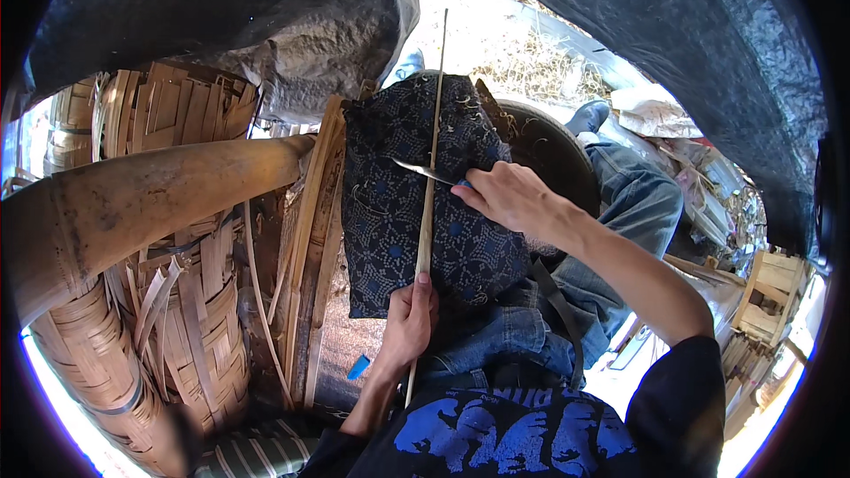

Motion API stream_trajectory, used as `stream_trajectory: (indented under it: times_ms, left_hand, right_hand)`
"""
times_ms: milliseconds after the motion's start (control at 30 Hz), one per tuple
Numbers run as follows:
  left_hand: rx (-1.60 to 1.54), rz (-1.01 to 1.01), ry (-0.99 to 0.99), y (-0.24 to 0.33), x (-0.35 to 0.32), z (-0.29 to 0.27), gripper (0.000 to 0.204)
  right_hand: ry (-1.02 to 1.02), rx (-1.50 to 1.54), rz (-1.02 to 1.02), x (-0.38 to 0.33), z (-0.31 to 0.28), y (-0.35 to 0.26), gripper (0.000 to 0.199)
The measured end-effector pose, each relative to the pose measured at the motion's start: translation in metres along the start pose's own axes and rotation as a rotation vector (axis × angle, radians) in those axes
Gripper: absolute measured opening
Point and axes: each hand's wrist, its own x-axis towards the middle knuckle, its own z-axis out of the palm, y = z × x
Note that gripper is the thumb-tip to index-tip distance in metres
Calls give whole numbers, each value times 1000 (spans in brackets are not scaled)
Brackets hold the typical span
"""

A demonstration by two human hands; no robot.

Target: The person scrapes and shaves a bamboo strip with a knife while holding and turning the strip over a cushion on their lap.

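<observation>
A long, thin bamboo strip [427, 230] runs lengthwise over a dark blue patterned cloth [376, 243] spread across my lap. My left hand [412, 314] is closed around the strip near the cloth's near edge, thumb on top. Farther up, my right hand [512, 199] grips a knife whose handle is mostly covered by the fingers, with a bit of blue showing. The curved knife blade [414, 168] lies across the strip and points left. Beyond the blade the strip looks thinner and darker. Fine shavings are scattered on the cloth.
Woven bamboo baskets [97, 358] stand at the left, below a thick bamboo pole [168, 190]. Upright bamboo slats [310, 230] border the cloth. A dark round object [558, 155] sits right of it. Dark tarps [708, 44] hang overhead. A small blue piece [359, 366] lies by my left wrist.
</observation>
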Motion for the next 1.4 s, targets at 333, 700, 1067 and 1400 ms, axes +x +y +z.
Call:
stream_trajectory:
  times_ms: [333,700,1067,1400]
  left_hand:
    - [-26,-63,27,-12,-15,-1,50]
    - [-8,-23,9,-10,-9,0,51]
    - [-13,-44,37,-8,-9,0,50]
    - [94,-5,28,-15,-9,2,49]
  right_hand:
    - [271,474,326,10,-19,1,40]
    - [310,256,-68,-26,-7,5,42]
    - [-243,312,291,-25,-22,12,61]
    - [-408,350,333,-28,-12,21,58]
